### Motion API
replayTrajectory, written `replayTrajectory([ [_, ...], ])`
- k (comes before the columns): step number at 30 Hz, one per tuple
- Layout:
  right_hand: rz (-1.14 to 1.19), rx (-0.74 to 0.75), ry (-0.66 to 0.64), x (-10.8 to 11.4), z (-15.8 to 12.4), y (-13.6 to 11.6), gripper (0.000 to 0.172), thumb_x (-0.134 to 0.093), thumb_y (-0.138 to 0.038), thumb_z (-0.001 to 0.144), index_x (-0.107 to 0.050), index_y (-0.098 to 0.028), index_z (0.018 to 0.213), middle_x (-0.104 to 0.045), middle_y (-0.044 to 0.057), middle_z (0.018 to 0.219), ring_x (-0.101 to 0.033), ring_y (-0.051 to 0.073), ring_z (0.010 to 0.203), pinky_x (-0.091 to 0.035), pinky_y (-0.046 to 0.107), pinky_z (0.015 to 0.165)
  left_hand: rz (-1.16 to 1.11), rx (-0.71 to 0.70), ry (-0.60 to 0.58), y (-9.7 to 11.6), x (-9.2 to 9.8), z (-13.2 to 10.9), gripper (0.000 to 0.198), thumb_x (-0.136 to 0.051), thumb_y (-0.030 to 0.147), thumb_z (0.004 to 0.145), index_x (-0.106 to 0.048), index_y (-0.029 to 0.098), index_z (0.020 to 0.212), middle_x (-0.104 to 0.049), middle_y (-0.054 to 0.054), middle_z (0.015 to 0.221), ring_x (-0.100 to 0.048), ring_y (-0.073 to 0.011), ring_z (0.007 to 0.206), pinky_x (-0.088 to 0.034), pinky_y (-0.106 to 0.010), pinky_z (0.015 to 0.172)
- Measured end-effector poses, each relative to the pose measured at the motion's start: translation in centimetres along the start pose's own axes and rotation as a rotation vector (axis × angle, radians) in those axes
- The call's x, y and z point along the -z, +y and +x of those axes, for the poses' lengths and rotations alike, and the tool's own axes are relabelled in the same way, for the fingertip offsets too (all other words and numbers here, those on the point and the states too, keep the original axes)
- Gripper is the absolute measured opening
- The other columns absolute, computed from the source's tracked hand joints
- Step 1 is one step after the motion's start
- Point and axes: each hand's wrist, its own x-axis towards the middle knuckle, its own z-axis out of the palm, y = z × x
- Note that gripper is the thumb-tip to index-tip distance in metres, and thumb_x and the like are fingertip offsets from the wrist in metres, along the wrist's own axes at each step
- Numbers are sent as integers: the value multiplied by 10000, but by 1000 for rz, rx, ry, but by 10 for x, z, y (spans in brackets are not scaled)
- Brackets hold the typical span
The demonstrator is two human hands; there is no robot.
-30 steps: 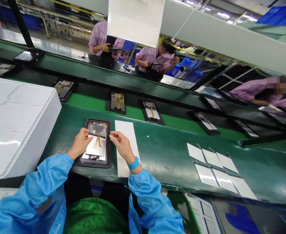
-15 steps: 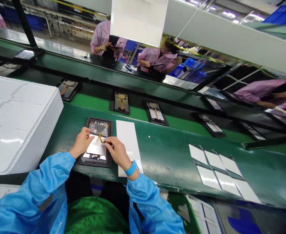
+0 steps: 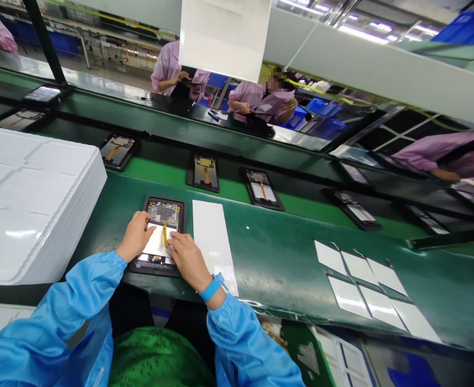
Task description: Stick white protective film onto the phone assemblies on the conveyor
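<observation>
An opened tablet lies face down in a dark tray, its circuit board at the far end and a white battery in its middle. An orange ribbon cable runs from the board down over the battery. My left hand grips the tablet's left side, its thumb at the battery's edge and its index finger by the board. My right hand has its fingers closed at the lower end of the ribbon cable, over the battery; the fingertips partly hide that end.
A white sheet lies right of the tray. Farther right are several white rectangular pieces. A stack of white plastic trays stands at left. Other opened tablets sit on the green line beyond, with people in pink across it.
My right hand has moved slightly left and brought the ribbon cable's lower end down, so it lies straighter over the battery. My left hand stays in place.
</observation>
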Motion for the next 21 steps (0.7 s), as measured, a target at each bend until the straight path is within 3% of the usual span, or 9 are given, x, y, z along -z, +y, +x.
replayTrajectory([
  [8, -108, 24, -6, -5, -2, -3, 185, -547, -143, 943, -659, -195, 1081, -601, 118, 1320, -535, 269, 1091, -526, 465, 946, 297, -54, -10, 8, 2, -7, 178, -600, 234, 871, -651, 185, 1034, -566, -87, 1020, -565, -241, 891, -417, -377, 811],
  [11, -114, 53, -2, -6, -1, -5, 155, -549, -136, 943, -665, -192, 1029, -611, 131, 1298, -539, 266, 1077, -525, 456, 938, 385, -54, 54, 3, 9, -9, 210, -658, 308, 839, -720, 195, 1005, -570, -139, 1118, -506, -331, 1069, -393, -463, 889],
  [13, -127, 51, 21, -6, -3, -5, 131, -578, -147, 930, -667, -198, 1011, -618, 134, 1272, -540, 278, 1081, -519, 475, 934, 449, 14, 130, -4, 10, -11, 368, -689, 422, 810, -718, 191, 1094, -545, -179, 1229, -439, -393, 1170, -379, -519, 922],
  [16, -147, -69, 130, -8, -6, -3, 158, -697, -216, 864, -662, -208, 1018, -565, 160, 1303, -525, 324, 1144, -487, 543, 958, 466, 96, 177, -18, 4, -15, 586, -608, 507, 852, -611, 113, 1286, -450, -247, 1419, -326, -428, 1336, -322, -586, 1022],
  [19, -94, -225, 167, -13, -9, 0, 286, -769, -222, 793, -641, -180, 1045, -510, 201, 1325, -538, 353, 1164, -480, 559, 963, 384, 109, 121, -26, -7, -18, 536, -533, 462, 904, -597, 107, 1300, -389, -239, 1516, -192, -405, 1462, -157, -631, 1136],
  [21, -35, -281, 144, -14, -9, 0, 347, -781, -204, 766, -627, -172, 1076, -511, 200, 1307, -546, 356, 1180, -482, 542, 975, 278, 142, 117, -24, -10, -20, 511, -596, 443, 865, -620, 138, 1275, -402, -213, 1523, -180, -403, 1479, -103, -638, 1158],
])
